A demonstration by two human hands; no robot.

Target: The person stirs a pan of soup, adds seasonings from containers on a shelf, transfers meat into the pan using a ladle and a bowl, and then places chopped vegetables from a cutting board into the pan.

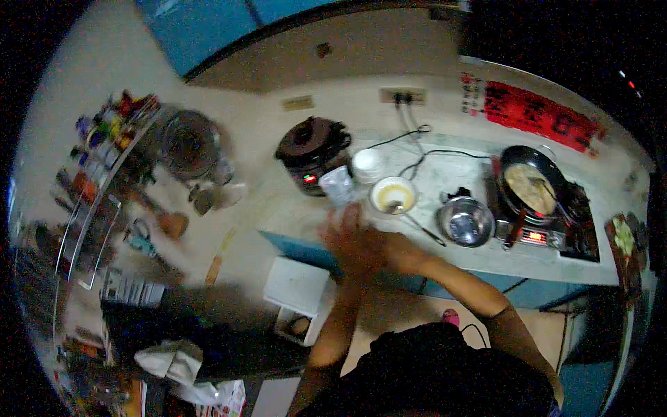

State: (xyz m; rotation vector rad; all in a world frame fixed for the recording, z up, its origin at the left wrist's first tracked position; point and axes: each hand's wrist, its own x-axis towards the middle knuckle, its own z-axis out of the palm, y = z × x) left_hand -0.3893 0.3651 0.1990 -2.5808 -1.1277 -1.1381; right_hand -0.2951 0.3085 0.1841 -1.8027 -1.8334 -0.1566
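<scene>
My left hand point(348, 237) and my right hand point(398, 253) are close together over the counter's front edge, blurred and partly overlapping. The fingertips of my left hand point towards a pale, shiny plastic packet point(337, 185) in front of a dark electric cooker point(312, 148) with a lit display. Blur hides whether either hand grips anything. Just beyond my right hand stands a white bowl point(376, 194) with yellowish residue inside. A spoon point(424, 232) rests in it, its dark handle reaching over the counter. Behind the bowl is a white round container point(368, 164).
To the right, a black wok point(560, 180) holding pale food and a utensil sits on a lit induction cooker point(531, 237). A metal pan point(465, 221) stands beside it. Power cords point(448, 152) cross the counter. Scissors point(140, 240) and a bottle rack point(112, 156) are left.
</scene>
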